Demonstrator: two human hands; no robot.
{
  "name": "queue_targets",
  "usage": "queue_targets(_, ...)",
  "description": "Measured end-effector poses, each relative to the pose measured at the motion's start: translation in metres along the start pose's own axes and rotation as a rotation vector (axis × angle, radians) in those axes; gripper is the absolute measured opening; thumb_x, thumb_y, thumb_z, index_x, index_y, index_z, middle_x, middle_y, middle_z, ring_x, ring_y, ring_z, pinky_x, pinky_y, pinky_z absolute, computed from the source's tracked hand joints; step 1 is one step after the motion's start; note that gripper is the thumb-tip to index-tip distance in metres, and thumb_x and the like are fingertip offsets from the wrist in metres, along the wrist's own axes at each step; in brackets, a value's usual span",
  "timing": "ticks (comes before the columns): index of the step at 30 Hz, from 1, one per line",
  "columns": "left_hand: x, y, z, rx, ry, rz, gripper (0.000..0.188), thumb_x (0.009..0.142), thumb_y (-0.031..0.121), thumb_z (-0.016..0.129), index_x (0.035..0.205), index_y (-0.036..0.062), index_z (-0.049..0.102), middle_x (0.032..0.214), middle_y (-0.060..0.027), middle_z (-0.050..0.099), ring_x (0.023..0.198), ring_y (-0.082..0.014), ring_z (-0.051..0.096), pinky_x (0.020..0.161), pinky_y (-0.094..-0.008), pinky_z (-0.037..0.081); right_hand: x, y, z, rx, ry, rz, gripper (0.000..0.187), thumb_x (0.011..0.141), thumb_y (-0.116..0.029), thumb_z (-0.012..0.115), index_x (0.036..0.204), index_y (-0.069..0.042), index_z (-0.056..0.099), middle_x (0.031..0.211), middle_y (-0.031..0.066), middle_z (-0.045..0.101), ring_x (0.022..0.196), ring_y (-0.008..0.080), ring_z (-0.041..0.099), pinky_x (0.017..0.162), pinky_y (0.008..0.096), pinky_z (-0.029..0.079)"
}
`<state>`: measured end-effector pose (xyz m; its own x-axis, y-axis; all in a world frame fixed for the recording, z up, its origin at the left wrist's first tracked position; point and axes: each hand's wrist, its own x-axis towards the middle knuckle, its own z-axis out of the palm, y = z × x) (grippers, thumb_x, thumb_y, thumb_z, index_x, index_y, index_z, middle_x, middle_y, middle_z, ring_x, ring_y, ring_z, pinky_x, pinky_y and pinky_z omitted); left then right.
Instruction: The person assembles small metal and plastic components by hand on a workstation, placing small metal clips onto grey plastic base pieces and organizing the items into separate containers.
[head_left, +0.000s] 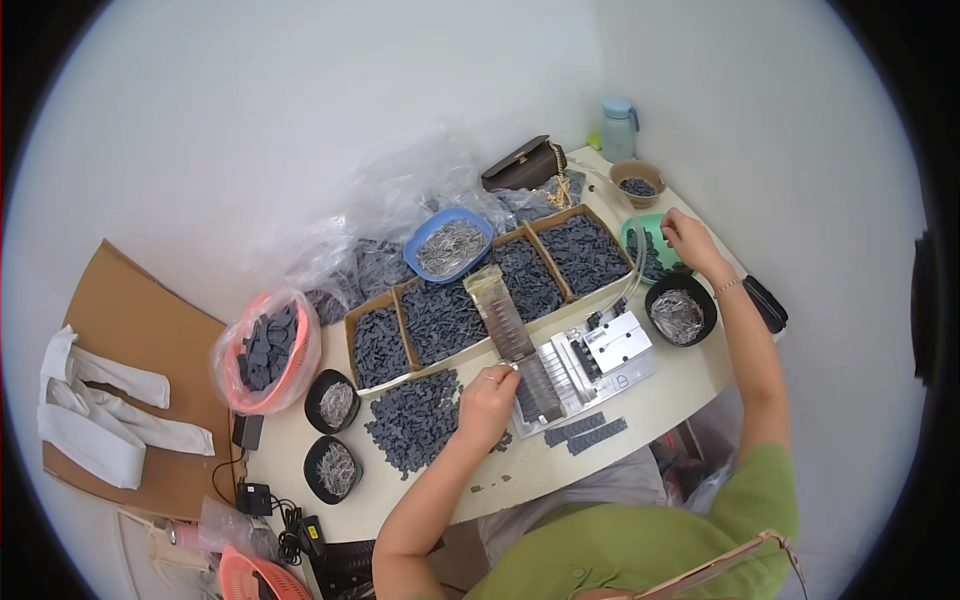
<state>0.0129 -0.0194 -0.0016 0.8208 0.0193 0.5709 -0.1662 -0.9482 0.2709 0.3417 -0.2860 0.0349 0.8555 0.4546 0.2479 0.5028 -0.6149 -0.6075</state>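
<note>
White tabletop [660, 398]: your left hand [488, 400] is at the slotted silver metal fixture [563, 372], right hand [692, 242] over the round green plastic bowl [648, 220]; fingers curled, grasp unclear. Probably loading; next needs alignment.

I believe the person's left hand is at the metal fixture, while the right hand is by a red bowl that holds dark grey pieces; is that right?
Not quite: the bowl is green, not red. The head view shows the left hand at the metal fixture and the right hand by a green bowl that holds dark grey pieces.
</note>
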Motion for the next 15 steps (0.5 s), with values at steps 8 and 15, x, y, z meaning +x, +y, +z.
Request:
queue_targets(8,-0.013,0.018,-0.011,0.361,-0.140,0.204,0.034,0.073,0.006,0.056,0.105,-0.0058,0.063,0.109,-0.0194,0.063,0.103,-0.0306,0.060,0.085,-0.0373,0.049,-0.076,-0.130,0.057,0.467,-0.561,-0.388,0.019,0.083,-0.006,0.064,0.102,-0.002,0.067,0.092,0.0111,0.069,0.084,0.0184,0.067,0.074,0.0320,0.052)
queue_targets(15,-0.014,0.025,-0.015,0.226,-0.175,0.082,0.034,0.075,0.003,0.057,0.108,-0.0037,0.062,0.119,-0.0198,0.061,0.114,-0.0338,0.056,0.092,-0.0414,0.045,-0.091,-0.171,0.100,0.310,-0.543,-0.609,0.016,0.084,-0.014,0.064,0.095,-0.002,0.067,0.091,0.0159,0.068,0.083,0.0321,0.065,0.073,0.0381,0.052)
